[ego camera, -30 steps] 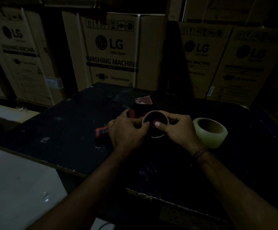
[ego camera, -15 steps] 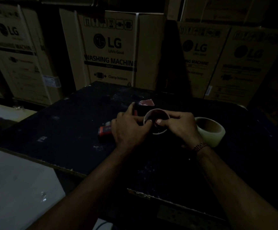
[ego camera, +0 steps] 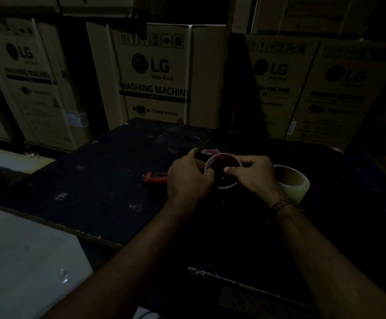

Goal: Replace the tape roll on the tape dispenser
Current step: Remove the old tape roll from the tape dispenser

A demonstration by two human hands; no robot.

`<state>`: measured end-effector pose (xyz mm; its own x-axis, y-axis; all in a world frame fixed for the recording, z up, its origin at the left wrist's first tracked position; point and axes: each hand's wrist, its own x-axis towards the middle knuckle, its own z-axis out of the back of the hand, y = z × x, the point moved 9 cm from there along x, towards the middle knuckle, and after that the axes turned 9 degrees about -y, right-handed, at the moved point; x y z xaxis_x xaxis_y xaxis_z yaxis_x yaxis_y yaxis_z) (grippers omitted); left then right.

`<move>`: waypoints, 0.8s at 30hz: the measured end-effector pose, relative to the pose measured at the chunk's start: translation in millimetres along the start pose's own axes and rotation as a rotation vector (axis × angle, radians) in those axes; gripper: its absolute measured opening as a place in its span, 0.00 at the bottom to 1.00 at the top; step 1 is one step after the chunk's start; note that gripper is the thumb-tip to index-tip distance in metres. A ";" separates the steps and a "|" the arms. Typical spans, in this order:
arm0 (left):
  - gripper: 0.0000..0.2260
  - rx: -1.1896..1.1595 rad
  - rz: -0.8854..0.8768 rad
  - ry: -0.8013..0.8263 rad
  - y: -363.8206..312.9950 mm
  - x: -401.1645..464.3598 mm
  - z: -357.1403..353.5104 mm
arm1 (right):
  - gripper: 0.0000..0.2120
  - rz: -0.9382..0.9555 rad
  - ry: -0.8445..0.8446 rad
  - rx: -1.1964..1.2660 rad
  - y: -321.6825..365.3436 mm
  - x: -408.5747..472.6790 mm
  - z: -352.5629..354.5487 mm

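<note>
My left hand (ego camera: pixel 188 178) and my right hand (ego camera: pixel 253 174) meet just right of the centre of the frame, both closed on a thin pale ring, the empty tape core (ego camera: pixel 212 160), which sits on the red and black tape dispenser (ego camera: pixel 210 152). My left fingers pinch the ring's left edge and my right thumb and forefinger pinch its inner right side. Most of the dispenser is hidden under my hands; only a red patch shows above the ring and its red handle (ego camera: pixel 156 177) pokes out to the left of my left hand, lying on the dark, scuffed worktop (ego camera: pixel 109 180). It is too dim to tell whether the core is lifted off the hub or still seated.

The full roll of clear tape with a brown cardboard core (ego camera: pixel 292 183) lies flat on the worktop just right of my right hand, partly behind my wrist, where I wear a beaded bracelet (ego camera: pixel 279 203). Tall brown cardboard washing-machine boxes (ego camera: pixel 155 74) fill the upper half of the frame behind the worktop.
</note>
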<state>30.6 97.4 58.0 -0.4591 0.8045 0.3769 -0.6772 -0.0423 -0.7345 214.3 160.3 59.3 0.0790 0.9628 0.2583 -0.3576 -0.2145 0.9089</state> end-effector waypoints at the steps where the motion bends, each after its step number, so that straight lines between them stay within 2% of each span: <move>1: 0.20 -0.004 -0.015 0.004 -3.1 -2.0 2.5 | 0.15 0.015 0.007 0.009 0.9 -0.1 0.7; 4: 0.12 -0.043 -0.071 -0.030 -8.7 -3.5 8.7 | 0.13 0.077 0.014 0.015 10.1 -4.1 2.6; 7: 0.16 -0.021 -0.077 -0.056 -11.6 -2.1 17.1 | 0.14 0.198 -0.015 -0.024 27.3 -9.4 7.3; 11: 0.14 0.067 -0.104 -0.172 -20.5 0.6 45.2 | 0.32 0.474 -0.046 -0.215 53.0 -21.8 7.2; 15: 0.19 0.216 -0.042 -0.162 -6.7 12.7 82.9 | 0.38 0.588 0.010 -0.148 65.9 -38.8 -4.0; 20: 0.18 0.359 0.099 -0.116 41.5 26.2 136.1 | 0.33 0.582 -0.013 -0.140 77.9 -51.6 -17.6; 24: 0.19 0.398 0.222 -0.145 90.5 26.0 175.2 | 0.30 0.627 0.086 -0.223 106.0 -81.2 -59.5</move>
<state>-143.3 10.6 100.2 -0.6735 0.6609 0.3310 -0.7086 -0.4500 -0.5434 114.6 69.2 115.2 -0.2776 0.6788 0.6798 -0.4960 -0.7073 0.5037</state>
